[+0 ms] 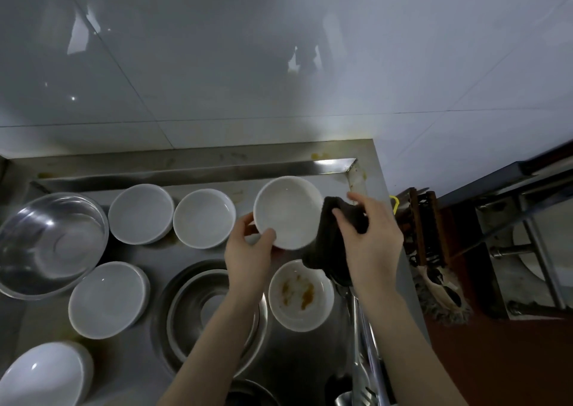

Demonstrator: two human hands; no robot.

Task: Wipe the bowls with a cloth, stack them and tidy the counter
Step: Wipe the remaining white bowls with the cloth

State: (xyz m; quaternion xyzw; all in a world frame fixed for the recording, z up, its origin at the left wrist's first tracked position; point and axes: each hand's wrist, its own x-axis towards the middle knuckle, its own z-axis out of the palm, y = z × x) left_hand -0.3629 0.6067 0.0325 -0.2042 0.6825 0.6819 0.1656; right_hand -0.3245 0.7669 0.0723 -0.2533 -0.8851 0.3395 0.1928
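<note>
Two hands work above the desk (310,359), and nearest the person, beneath the left forearm, lie nested steel rings or basins (214,300), with tongs (362,343) running along the desk edge under the right forearm. Just below and between the hands sits the dirty bowl (300,295), smeared inside with orange-brown residue; it looks the likeliest next one to wipe, and the right hand with the cloth is nearer to it. The left hand (248,250) grips the held bowl (288,211) at its near-left rim, thumb over the lip and fingers underneath, tilting the opening toward the person. The right hand (369,235) clutches a dark cloth (325,238), bunched in curled fingers, which hangs against the bowl's right side; the cloth lies right of the bowl, touching its outer wall, not inside it, so the wipe turns on bringing the cloth leftward over the rim into the hollow, which appears clean already. Left of the left hand stand four white bowls: one (107,300) at wrist level, another (43,374) nearer still, and two (141,218) (204,218) side by side farther back. None is stacked yet. A large steel bowl (51,244) sits far left. Beyond the hands, the desk's raised back edge meets a tiled wall (279,64). Right of the right hand, off the desk, brushes (421,225) hang.
</note>
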